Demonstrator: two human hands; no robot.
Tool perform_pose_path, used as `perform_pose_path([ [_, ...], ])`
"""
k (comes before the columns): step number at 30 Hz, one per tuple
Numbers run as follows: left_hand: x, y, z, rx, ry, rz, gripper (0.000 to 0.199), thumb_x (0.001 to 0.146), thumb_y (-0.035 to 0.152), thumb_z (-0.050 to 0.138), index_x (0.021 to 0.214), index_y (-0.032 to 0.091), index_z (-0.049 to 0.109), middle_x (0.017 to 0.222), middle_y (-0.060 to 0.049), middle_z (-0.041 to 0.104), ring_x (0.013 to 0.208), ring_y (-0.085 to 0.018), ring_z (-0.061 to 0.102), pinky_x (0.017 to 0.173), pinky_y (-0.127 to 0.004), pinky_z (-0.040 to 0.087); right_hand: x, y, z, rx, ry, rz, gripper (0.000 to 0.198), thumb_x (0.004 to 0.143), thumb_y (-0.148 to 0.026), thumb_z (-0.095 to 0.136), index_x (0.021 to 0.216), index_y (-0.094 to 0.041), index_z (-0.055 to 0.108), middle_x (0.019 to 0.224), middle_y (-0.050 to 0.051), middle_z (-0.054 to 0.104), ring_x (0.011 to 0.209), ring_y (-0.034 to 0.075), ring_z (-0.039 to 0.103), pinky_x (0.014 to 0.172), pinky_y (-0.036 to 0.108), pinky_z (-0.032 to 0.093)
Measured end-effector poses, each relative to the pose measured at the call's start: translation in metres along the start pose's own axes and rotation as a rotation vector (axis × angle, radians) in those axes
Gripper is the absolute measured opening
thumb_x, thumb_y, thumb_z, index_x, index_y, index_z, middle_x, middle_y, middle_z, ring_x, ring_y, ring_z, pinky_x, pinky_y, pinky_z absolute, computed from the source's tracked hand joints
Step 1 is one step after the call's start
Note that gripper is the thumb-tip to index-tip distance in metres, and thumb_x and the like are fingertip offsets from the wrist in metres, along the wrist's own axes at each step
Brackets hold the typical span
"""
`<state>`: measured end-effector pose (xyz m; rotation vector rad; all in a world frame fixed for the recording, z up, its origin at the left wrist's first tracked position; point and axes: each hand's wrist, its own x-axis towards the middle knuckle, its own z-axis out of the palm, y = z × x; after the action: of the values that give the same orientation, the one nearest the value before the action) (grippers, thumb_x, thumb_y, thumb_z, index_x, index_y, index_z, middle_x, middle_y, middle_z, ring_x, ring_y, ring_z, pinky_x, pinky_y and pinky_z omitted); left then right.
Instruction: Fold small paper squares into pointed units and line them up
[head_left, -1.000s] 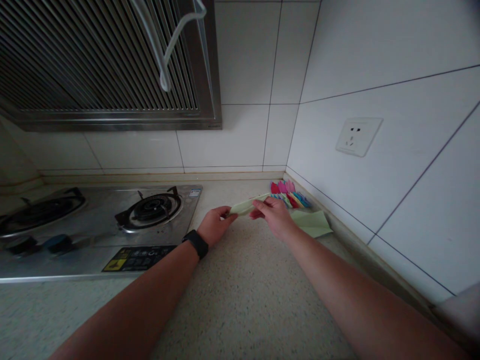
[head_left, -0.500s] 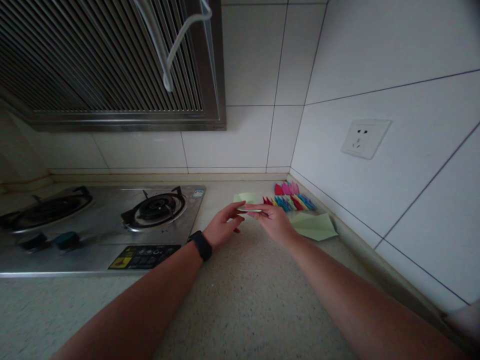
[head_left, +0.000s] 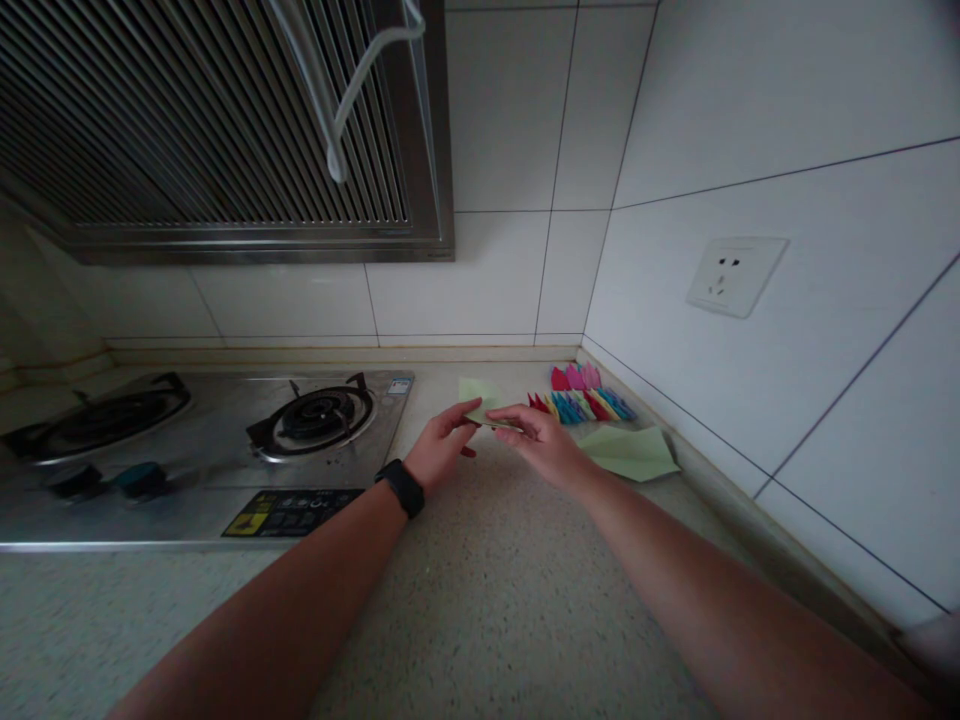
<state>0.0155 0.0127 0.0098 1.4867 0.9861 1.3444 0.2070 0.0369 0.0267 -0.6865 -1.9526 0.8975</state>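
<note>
Between my two hands is a small piece of folded light green paper [head_left: 495, 420], held above the countertop. My left hand [head_left: 442, 440], with a black watch on its wrist, pinches the paper's left end between thumb and fingers. On the right end, the fingers of my right hand [head_left: 546, 440] close on it from above and below. Just behind the hands lies pale green paper [head_left: 476, 388], partly covered by them. Right of my right hand rests a larger creased green sheet [head_left: 634, 452]. Several colourful folded paper pieces [head_left: 581, 403] stand in rows behind that sheet.
A gas stove [head_left: 322, 415] with two burners takes up the left of the speckled countertop [head_left: 480, 600]. Overhead at the left hangs a range hood [head_left: 262, 245] with a white cable [head_left: 337, 150]. The tiled right wall carries a socket [head_left: 737, 277].
The folded paper has tilted, its right end now lower. My left hand's fingers have shifted slightly left, and the view has moved a little.
</note>
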Motion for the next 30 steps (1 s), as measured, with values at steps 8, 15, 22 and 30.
perform_pose_path([
  [8,0.004,-0.004,0.004,-0.102,0.026,-0.062,0.055,0.083,0.026,0.056,0.136,0.013,0.046,0.096,-0.008,0.060,0.080,-0.015,0.059,0.066,-0.031,0.058,-0.002,0.016,0.006,-0.193,0.078,0.004,0.044,0.067,-0.030,0.077,0.107,-0.019,0.061,0.103,0.008,0.063,0.081,0.016,0.063,0.076,0.033,0.053],
  [15,-0.003,0.003,0.008,-0.079,-0.062,0.040,0.077,0.081,0.025,0.063,0.146,0.031,0.024,0.113,-0.009,0.057,0.085,-0.016,0.063,0.061,-0.027,0.057,-0.002,0.021,0.008,-0.220,0.084,0.082,0.032,0.071,-0.023,0.069,0.101,-0.019,0.059,0.086,0.004,0.064,0.072,0.015,0.064,0.067,0.030,0.051],
  [22,-0.001,0.004,0.009,-0.185,0.025,-0.028,0.085,0.075,0.026,0.069,0.144,0.027,0.020,0.111,-0.010,0.057,0.083,-0.017,0.063,0.061,-0.032,0.058,-0.001,0.017,0.006,-0.199,0.060,0.151,0.023,0.072,-0.021,0.064,0.093,-0.019,0.056,0.075,0.001,0.064,0.066,0.016,0.063,0.059,0.026,0.046],
  [30,0.001,-0.001,0.006,-0.054,-0.080,-0.075,0.036,0.075,0.031,0.070,0.103,0.012,0.059,0.094,-0.009,0.065,0.079,-0.016,0.061,0.060,-0.027,0.056,0.000,0.020,0.007,-0.194,0.089,0.126,0.020,0.074,-0.024,0.064,0.092,-0.017,0.060,0.083,0.005,0.066,0.074,0.018,0.063,0.066,0.029,0.048],
])
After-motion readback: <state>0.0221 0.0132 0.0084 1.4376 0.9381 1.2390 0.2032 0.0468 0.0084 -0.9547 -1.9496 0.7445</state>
